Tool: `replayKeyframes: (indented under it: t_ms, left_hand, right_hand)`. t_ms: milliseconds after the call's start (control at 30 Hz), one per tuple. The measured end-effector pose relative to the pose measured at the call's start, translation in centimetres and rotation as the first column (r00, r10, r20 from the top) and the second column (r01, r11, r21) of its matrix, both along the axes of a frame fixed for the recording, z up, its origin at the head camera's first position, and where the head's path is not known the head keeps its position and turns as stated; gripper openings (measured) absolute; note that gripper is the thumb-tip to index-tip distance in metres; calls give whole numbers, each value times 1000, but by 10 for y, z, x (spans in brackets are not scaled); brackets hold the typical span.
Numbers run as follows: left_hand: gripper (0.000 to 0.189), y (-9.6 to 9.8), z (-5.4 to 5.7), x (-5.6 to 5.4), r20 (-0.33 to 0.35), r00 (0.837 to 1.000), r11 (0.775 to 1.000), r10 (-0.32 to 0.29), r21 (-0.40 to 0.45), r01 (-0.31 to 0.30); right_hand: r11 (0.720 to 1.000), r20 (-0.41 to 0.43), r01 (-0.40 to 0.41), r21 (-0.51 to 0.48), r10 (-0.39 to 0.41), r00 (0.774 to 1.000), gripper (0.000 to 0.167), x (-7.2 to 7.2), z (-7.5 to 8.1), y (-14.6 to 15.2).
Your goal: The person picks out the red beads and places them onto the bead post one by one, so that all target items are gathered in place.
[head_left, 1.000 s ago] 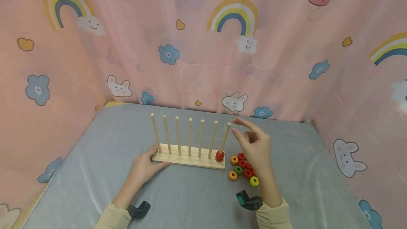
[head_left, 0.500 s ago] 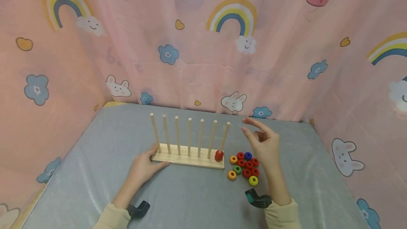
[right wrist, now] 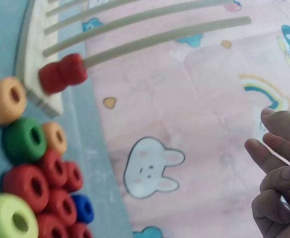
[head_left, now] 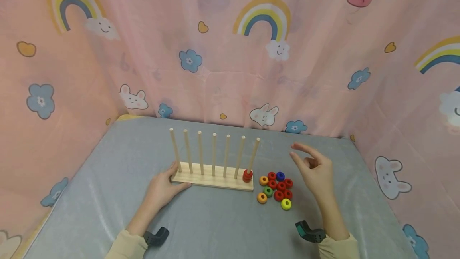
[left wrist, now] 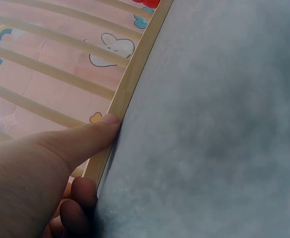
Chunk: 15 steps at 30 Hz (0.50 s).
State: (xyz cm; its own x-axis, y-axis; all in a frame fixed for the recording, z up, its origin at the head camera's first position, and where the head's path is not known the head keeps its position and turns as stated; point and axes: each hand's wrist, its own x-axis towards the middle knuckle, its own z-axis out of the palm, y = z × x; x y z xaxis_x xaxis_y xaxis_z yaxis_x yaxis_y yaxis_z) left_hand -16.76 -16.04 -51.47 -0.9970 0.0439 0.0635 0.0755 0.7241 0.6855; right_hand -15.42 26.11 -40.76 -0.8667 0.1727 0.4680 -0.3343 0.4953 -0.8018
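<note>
A wooden peg rack (head_left: 215, 182) with several upright pegs stands on the table. My left hand (head_left: 163, 187) grips the left end of its base, thumb along the front edge, as the left wrist view also shows. Two red beads (right wrist: 63, 74) are stacked at the foot of the rightmost peg. Above the table, right of the loose beads, hovers my right hand (head_left: 318, 173); its thumb and index finger are apart and nothing is between them. The loose beads nearest it include several red beads (head_left: 281, 186), a blue bead (head_left: 280, 176) and a yellow bead (head_left: 286, 204).
Two orange beads, one of them the front orange bead (head_left: 262, 198), and a green bead (head_left: 268, 192) lie at the left side of the bead group, near the rack's right end. A grey cloth (head_left: 223, 227) covers the table. A pink patterned curtain (head_left: 223, 51) hangs behind it.
My right hand has moved away from the rightmost peg, to the right and slightly down, uncovering the blue bead and some red beads. The left hand and the rack have stayed in place.
</note>
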Motion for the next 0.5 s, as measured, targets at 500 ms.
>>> replayKeyframes:
  t_ms: [500]
  left_hand:
    - [90, -1, 0, 0, 24, 1000, 1000, 3, 28, -4]
  right_hand:
    - [993, 154, 54, 101, -69, 986, 26, 19, -51, 35]
